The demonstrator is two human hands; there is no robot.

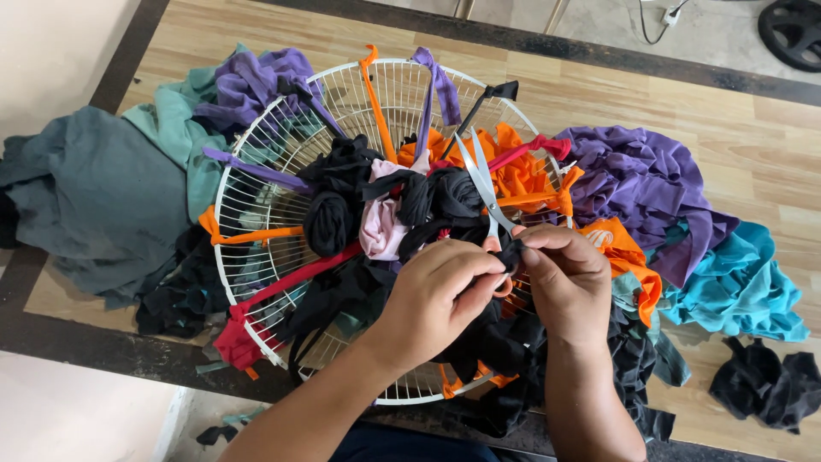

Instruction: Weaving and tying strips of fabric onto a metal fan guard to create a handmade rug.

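Observation:
A round white wire fan guard (256, 171) lies flat on a wooden table, with fabric strips tied across it in purple, orange, red and black. My left hand (436, 295) and my right hand (569, 278) meet over its lower right part, both pinching a black fabric strip (511, 253) between the fingertips. A pair of scissors (483, 184) with orange handles lies on the cloth just above my hands, blades pointing away from me. Rolled black pieces (329, 222) and a pink piece (380, 227) sit in the guard's middle.
Heaps of cloth ring the guard: grey-green (94, 192) at the left, purple (641, 180) and teal (740, 287) at the right, black scraps (765, 385) at the lower right. The table's dark border (599, 56) runs along the far edge. A black round object (791, 30) lies on the floor beyond.

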